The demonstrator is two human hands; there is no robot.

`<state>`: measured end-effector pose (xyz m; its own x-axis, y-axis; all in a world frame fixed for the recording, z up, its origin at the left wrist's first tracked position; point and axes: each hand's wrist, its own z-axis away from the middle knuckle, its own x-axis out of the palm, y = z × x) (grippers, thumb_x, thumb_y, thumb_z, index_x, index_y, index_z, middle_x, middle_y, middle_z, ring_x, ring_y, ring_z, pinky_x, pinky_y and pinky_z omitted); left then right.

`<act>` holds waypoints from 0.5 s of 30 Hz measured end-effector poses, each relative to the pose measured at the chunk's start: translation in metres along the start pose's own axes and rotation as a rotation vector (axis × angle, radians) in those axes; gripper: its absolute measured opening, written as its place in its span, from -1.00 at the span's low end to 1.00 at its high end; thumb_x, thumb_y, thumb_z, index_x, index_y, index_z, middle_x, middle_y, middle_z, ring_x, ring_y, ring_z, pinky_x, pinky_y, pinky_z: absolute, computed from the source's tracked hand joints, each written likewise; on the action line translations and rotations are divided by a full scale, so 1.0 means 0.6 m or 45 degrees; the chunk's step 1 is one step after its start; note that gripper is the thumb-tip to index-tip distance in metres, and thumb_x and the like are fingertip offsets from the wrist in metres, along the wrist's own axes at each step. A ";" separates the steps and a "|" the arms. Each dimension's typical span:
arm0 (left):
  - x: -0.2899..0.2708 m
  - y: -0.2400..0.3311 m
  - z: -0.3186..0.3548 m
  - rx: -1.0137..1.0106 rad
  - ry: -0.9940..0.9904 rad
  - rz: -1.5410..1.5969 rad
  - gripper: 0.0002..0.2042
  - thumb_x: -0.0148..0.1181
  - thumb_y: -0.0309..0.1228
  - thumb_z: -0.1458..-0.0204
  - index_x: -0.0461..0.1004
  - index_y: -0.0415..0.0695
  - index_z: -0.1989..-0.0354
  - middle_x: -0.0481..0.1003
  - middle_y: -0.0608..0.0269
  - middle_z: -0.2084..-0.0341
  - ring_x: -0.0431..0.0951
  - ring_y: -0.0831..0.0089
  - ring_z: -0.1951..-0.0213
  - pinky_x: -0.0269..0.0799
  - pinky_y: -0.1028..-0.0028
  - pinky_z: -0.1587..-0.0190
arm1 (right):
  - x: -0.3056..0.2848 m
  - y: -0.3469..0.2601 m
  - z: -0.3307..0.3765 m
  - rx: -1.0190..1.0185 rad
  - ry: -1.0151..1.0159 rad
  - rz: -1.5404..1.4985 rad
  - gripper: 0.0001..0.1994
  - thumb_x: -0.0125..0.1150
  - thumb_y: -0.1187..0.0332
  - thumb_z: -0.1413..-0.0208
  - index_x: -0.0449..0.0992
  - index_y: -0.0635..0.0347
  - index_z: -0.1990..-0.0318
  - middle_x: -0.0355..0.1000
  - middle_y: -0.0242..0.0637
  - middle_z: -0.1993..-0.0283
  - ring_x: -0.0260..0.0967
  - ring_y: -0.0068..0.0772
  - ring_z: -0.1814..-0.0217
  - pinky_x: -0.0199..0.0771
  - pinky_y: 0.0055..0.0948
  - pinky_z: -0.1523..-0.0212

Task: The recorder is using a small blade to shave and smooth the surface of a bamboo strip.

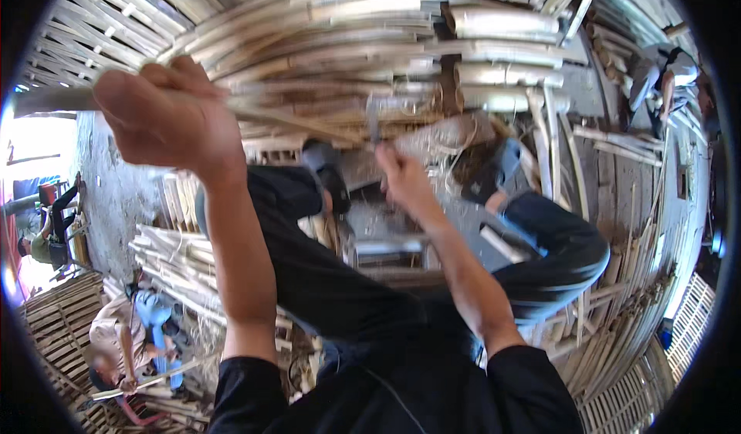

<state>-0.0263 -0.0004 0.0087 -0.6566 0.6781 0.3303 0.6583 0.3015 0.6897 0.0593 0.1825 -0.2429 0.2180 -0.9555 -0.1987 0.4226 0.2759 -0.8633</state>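
Note:
My left hand (174,121) is raised at the upper left, its fingers wrapped round a long bamboo strip (293,125). One end of the strip runs off past the left rim; the other slants down toward the middle. Lower and nearer the centre, my right hand (405,179) is closed on the handle of a knife. The knife's blade (373,118) points away from me, close by the strip's far end. Whether blade and strip touch I cannot tell, since both are blurred. A thick bamboo or wood block (451,135) lies just beyond my right hand, between my feet.
Stacked split bamboo (309,37) fills the far side, with thicker bamboo lengths (505,48) beside it. A low wooden stool or frame (390,250) stands between my legs. Bamboo strips (185,264) lie at the left. Other people (127,330) sit at lower left, far left and upper right.

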 end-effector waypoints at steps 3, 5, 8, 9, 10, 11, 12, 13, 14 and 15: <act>-0.032 -0.002 -0.006 0.208 -0.236 -0.063 -0.47 0.01 0.05 -0.27 0.15 -0.08 0.61 0.21 0.30 0.91 0.20 0.55 0.88 0.19 0.51 0.72 | -0.032 -0.127 0.052 -0.117 0.116 -0.282 -0.36 -0.08 -0.27 -0.25 0.46 0.25 0.38 0.47 -0.16 0.60 0.48 -0.11 0.58 0.47 -0.13 0.43; -0.027 0.009 0.002 0.203 -0.221 -0.052 -0.48 0.01 0.03 -0.28 0.16 -0.09 0.61 0.20 0.31 0.90 0.20 0.55 0.88 0.19 0.51 0.72 | -0.015 -0.092 0.081 -0.172 0.217 -0.189 -0.38 -0.06 -0.24 -0.25 0.49 0.26 0.32 0.48 -0.11 0.57 0.51 -0.07 0.52 0.48 -0.11 0.41; 0.003 0.007 0.018 0.168 -0.201 0.035 -0.50 0.01 -0.02 -0.29 0.17 -0.09 0.61 0.18 0.34 0.90 0.21 0.56 0.87 0.19 0.52 0.73 | -0.003 0.102 0.009 -0.143 0.269 0.211 -0.46 0.02 -0.13 -0.26 0.52 0.29 0.19 0.48 -0.03 0.52 0.53 -0.02 0.42 0.47 -0.11 0.42; 0.006 -0.001 0.024 0.146 -0.204 0.054 -0.51 0.01 -0.04 -0.30 0.18 -0.10 0.60 0.16 0.35 0.90 0.22 0.56 0.87 0.19 0.53 0.73 | -0.007 0.157 -0.017 -0.033 0.166 0.497 -0.52 0.08 -0.04 -0.27 0.53 0.30 0.11 0.48 0.00 0.50 0.53 -0.02 0.39 0.46 -0.13 0.45; -0.011 -0.004 0.018 0.059 -0.205 -0.099 -0.50 -0.08 0.05 -0.30 0.12 -0.06 0.57 0.16 0.30 0.87 0.16 0.51 0.84 0.11 0.50 0.76 | -0.010 0.139 -0.038 -0.062 0.165 0.491 -0.52 0.08 -0.04 -0.27 0.53 0.30 0.11 0.48 0.00 0.50 0.53 -0.02 0.39 0.46 -0.13 0.45; -0.023 -0.012 0.014 0.160 -0.249 -0.159 -0.51 -0.11 0.01 -0.32 0.11 -0.09 0.55 0.14 0.30 0.86 0.15 0.52 0.84 0.12 0.52 0.76 | -0.018 0.124 -0.057 -0.227 0.172 0.450 -0.53 0.06 -0.02 -0.28 0.51 0.30 0.08 0.47 0.00 0.50 0.52 -0.06 0.39 0.45 -0.15 0.46; -0.019 -0.012 0.001 0.181 -0.116 -0.196 -0.51 -0.15 0.01 -0.34 0.11 -0.08 0.56 0.14 0.30 0.86 0.15 0.52 0.85 0.13 0.52 0.77 | -0.018 0.098 -0.047 -0.374 0.142 0.411 -0.55 0.05 0.00 -0.30 0.50 0.30 0.04 0.46 -0.01 0.51 0.51 -0.09 0.40 0.44 -0.17 0.48; -0.024 0.011 -0.005 0.159 -0.004 -0.271 -0.51 -0.19 0.00 -0.35 0.11 -0.08 0.56 0.14 0.30 0.87 0.14 0.52 0.85 0.13 0.51 0.77 | -0.018 0.078 0.017 -0.461 0.087 0.367 -0.56 0.03 0.03 -0.32 0.49 0.30 0.01 0.45 -0.01 0.52 0.50 -0.13 0.40 0.43 -0.19 0.49; -0.032 0.019 -0.008 0.236 -0.188 -0.334 -0.52 -0.27 -0.02 -0.36 0.11 -0.06 0.57 0.15 0.28 0.87 0.14 0.51 0.87 0.15 0.50 0.78 | -0.029 -0.024 0.075 -0.253 0.052 -0.016 -0.58 0.02 0.03 -0.33 0.49 0.29 0.05 0.42 -0.06 0.55 0.46 -0.20 0.45 0.40 -0.23 0.50; -0.029 0.013 -0.007 0.313 -0.265 -0.368 -0.50 -0.31 0.01 -0.36 0.10 -0.05 0.59 0.15 0.27 0.89 0.17 0.49 0.87 0.16 0.49 0.77 | -0.035 -0.117 0.089 -0.081 0.055 -0.398 -0.59 0.01 0.04 -0.33 0.48 0.28 0.10 0.38 -0.12 0.59 0.42 -0.28 0.50 0.38 -0.27 0.52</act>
<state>-0.0113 -0.0124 0.0108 -0.7554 0.6553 -0.0087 0.5426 0.6329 0.5523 0.0722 0.1891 -0.1533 0.0483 -0.9969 0.0621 0.4068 -0.0371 -0.9128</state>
